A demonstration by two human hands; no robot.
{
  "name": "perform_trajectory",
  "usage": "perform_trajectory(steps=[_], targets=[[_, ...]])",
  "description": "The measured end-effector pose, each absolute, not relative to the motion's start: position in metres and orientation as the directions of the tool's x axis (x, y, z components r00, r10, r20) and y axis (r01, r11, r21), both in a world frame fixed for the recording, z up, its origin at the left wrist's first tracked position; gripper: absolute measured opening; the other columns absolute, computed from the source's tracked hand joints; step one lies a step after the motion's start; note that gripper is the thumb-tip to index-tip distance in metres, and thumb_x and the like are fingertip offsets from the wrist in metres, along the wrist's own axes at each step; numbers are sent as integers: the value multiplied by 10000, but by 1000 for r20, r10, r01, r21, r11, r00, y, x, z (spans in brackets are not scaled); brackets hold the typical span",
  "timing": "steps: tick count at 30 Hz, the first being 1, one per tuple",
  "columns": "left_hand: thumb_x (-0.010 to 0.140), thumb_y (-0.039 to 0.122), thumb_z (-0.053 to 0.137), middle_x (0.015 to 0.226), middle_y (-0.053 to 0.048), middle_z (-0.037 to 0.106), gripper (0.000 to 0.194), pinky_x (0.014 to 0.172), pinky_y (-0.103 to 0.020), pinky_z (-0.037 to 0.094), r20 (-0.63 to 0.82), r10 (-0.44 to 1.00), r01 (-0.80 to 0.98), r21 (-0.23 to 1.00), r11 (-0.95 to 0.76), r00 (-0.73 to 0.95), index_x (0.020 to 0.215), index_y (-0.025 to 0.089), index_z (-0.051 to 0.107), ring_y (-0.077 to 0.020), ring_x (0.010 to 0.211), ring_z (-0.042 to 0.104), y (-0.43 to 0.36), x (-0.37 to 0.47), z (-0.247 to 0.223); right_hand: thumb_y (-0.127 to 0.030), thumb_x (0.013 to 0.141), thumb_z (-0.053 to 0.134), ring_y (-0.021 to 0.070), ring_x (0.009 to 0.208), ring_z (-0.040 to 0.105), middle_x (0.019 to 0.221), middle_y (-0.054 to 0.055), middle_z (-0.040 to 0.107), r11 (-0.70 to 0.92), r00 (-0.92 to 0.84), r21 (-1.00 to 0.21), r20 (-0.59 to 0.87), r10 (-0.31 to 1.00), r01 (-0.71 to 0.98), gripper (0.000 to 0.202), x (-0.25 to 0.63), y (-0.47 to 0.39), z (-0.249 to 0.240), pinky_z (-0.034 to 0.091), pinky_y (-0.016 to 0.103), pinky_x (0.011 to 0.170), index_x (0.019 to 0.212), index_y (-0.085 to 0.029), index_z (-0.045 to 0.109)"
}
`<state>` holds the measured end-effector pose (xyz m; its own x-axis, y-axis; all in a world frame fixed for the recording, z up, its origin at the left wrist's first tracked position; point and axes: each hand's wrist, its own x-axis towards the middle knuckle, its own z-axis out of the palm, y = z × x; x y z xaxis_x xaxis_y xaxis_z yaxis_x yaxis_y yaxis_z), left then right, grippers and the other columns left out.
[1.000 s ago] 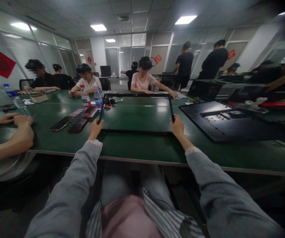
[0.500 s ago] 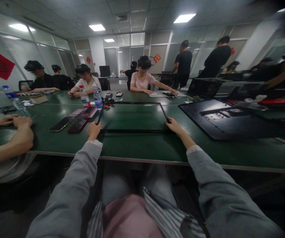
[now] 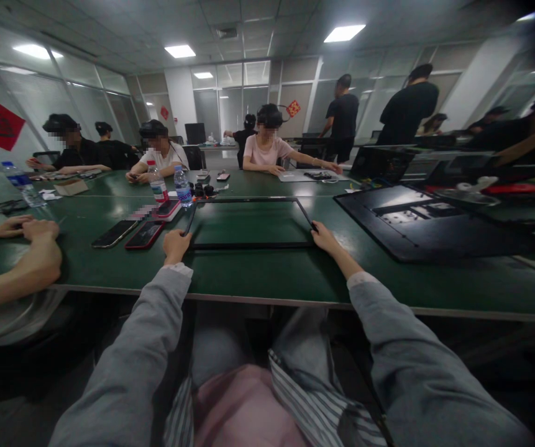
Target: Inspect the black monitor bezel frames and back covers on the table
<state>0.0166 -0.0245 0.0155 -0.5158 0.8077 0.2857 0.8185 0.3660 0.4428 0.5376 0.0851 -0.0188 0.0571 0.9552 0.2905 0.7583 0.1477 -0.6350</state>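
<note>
A thin black rectangular frame [image 3: 253,246], like a monitor bezel, is held between my two hands over the green table [image 3: 248,273]. My left hand [image 3: 176,246] is closed around its left side, near the front corner. On the opposite side, my right hand [image 3: 325,237] grips the frame's right edge. Green tabletop shows through the frame's opening. To the right lies a large black panel [image 3: 407,239] with metal plates on it, apart from my right hand. A red-edged phone [image 3: 145,236] rests just left of my left hand.
Another dark phone [image 3: 115,233] lies farther left. Two bottles, one red-capped [image 3: 158,183] and one blue-capped [image 3: 183,187], stand behind the phones. A neighbour's arms [image 3: 38,254] rest on the table at left. A person in pink [image 3: 267,152] sits opposite.
The frame's far edge has come down slightly and nearer to me, while both hands keep their hold. The person opposite has reached a hand farther to the right.
</note>
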Motion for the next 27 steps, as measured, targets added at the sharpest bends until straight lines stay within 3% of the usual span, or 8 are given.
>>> perform_trajectory(steps=[6, 27], targets=[[891, 483, 641, 1233, -167, 733, 433, 899, -366, 506, 276, 809, 821, 422, 383, -519, 1169, 191, 796, -329, 1156, 660, -28, 19, 18, -189, 906, 506, 303, 1368, 547, 1383, 155, 641, 130, 76, -646, 281, 957, 753, 526, 539, 89, -23, 432, 500, 1158, 1428, -142, 546], [897, 493, 621, 1205, -169, 738, 434, 892, -394, 506, 299, 825, 853, 379, 359, -480, 1150, 194, 808, -346, 1139, 653, -22, 14, 10, -138, 869, 562, 280, 1332, 585, 1382, 170, 641, 170, 71, -663, 320, 945, 729, 483, 539, 87, -22, 433, 462, 1166, 1350, -131, 604]])
